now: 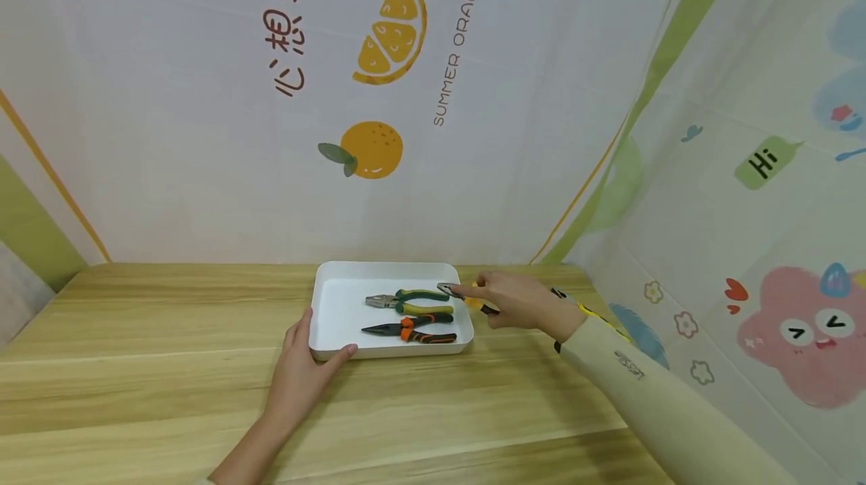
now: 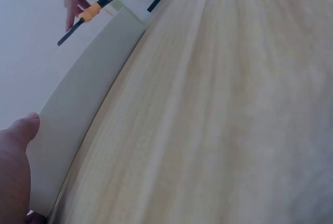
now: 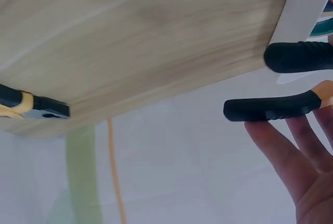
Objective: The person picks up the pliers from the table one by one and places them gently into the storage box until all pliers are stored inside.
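My left hand (image 1: 298,361) grips the near left corner of a white tray (image 1: 338,270), thumb at the front rim. In the tray lie combination pliers (image 1: 422,295) with green handles and, nearer me, long-nose pliers (image 1: 406,329) with orange and black handles. Above the right rim my right hand (image 1: 517,297) holds another pair of pliers (image 2: 89,13) with black and orange-yellow handles, jaws pointing left over the tray. In the right wrist view its handles (image 3: 270,108) stand spread apart, with fingers along the lower one.
Right of the tray, partly behind the right wrist, a tool with black and yellow handles (image 3: 21,102) lies on the wooden table (image 1: 169,395). A printed cloth wall (image 1: 203,192) rises at the table's back edge, and another (image 1: 731,244) stands on the right.
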Demonstrator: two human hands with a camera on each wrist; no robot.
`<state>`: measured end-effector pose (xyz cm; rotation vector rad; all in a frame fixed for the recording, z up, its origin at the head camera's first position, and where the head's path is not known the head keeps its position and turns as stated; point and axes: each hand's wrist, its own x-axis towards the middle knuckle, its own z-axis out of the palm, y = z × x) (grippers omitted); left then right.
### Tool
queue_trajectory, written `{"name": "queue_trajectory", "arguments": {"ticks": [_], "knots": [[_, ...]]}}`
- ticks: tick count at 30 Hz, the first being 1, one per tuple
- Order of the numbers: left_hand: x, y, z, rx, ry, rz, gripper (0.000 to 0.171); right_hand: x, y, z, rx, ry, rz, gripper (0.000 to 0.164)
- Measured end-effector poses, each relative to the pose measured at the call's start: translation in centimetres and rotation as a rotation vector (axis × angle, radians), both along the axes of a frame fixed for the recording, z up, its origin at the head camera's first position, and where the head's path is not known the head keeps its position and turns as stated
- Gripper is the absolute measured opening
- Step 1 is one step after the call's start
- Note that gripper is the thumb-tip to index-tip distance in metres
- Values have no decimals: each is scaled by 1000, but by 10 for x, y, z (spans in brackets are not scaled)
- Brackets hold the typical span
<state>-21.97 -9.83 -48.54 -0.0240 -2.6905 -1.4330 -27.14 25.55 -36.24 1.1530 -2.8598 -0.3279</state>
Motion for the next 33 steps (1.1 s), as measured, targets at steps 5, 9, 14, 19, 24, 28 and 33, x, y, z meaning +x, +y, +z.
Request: {"name": "queue_trajectory", "arguments": {"ticks": [5,9,14,19,24,28,33], "knots": [[1,0,0,0,3,0,111,-1,-16,2,68,4,28,78],[1,0,0,2,5,2,111,-3,-28,-2,84,-6,32,76],[0,0,-1,0,5,7,111,-5,-45,-7,107,-4,63,72],[0,1,-2,-1,4,11,110,-5,-63,-10,132,-49,48,68],[-1,1,-2,-1,6,17,109,-3,-77,-14,172,-104,15,67],[-1,1,-2,2,-2,14,110,-3,-84,-19,177,-126,35,66],[0,1,-2,2,-11,12,110,-4,-88,-26,155,-133,51,64]]}}
